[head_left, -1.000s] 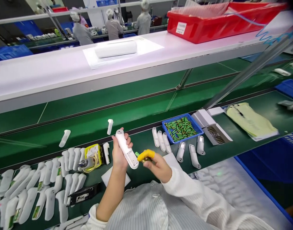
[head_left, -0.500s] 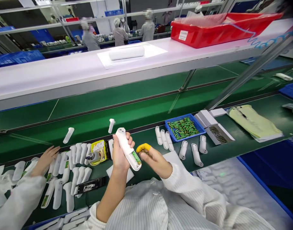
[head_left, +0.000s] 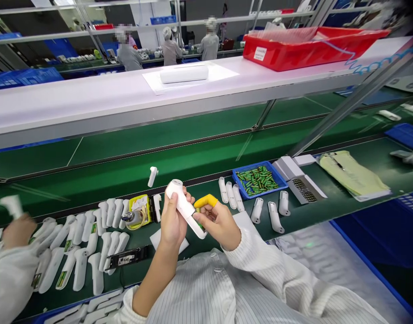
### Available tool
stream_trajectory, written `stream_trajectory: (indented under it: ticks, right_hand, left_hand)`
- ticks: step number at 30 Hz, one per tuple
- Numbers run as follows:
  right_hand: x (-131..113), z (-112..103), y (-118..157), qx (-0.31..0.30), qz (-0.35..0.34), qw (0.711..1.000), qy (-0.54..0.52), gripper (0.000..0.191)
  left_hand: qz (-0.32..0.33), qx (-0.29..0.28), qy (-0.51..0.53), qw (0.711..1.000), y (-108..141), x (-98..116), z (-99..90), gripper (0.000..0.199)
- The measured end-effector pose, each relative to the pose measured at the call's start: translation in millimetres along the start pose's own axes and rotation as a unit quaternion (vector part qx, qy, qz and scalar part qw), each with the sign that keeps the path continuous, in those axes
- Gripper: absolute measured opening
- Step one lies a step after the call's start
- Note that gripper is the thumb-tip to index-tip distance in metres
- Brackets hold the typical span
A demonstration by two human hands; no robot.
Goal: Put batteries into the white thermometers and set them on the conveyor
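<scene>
My left hand (head_left: 174, 220) is wrapped around a white handheld thermometer (head_left: 180, 198), tilted with its head up and left. Its handle has an open battery compartment (head_left: 201, 226), where a little green battery shows. My right hand (head_left: 222, 225), a yellow finger cot (head_left: 206, 200) on its index finger, is closed on the handle at that compartment; its fingers hide most of the batteries. Below the hands, a white sheet (head_left: 182, 246) lies partly hidden on the green bench.
Rows of white thermometers (head_left: 80, 270) lie left, near a co-worker's hand (head_left: 19, 229) holding another. A yellow tray (head_left: 146, 207) stands beside them. To the right are a blue tray of green batteries (head_left: 236, 183), several white thermometers (head_left: 276, 218) and a battery box (head_left: 306, 191). A shelf (head_left: 108, 96) spans above.
My right hand has moved left onto the battery compartment, covering the batteries that showed before. The co-worker's hand has moved left and now lifts a white thermometer from the belt.
</scene>
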State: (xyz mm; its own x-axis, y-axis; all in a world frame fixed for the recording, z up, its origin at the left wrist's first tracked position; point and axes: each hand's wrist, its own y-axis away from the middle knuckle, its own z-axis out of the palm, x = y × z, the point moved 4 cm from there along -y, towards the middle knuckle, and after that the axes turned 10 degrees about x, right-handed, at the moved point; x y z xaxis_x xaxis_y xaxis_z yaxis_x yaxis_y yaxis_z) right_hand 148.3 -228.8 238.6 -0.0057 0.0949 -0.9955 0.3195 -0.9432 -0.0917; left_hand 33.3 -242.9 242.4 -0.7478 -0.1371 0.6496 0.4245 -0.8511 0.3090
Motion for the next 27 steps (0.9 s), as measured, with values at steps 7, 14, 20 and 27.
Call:
stream_trajectory:
  ticks: [7,14,20,27]
  right_hand:
    - [-9.0,0.6,10.7,-0.015,-0.168,0.984,0.055,0.05]
    - [-6.6,-4.5,10.8,0.044,-0.122,0.991,0.023,0.019]
    - [-19.0,-12.1,11.1,0.066,-0.168,0.981,0.078,0.017]
    - [-13.6,-30.8,-2.3,0.061,-0.03,0.997,-0.03,0.02]
  left_hand:
    - [0.042,0.052,0.016,0.998,1.4,1.0,-3.6,0.023]
    - [0.069,0.03,0.023,0.997,-1.5,2.3,7.3,0.024]
    - [0.068,0.017,0.04,0.997,-5.0,6.3,9.5,0.019]
    - [0.042,-0.025,0.066,0.997,-5.2,10.4,9.4,0.015]
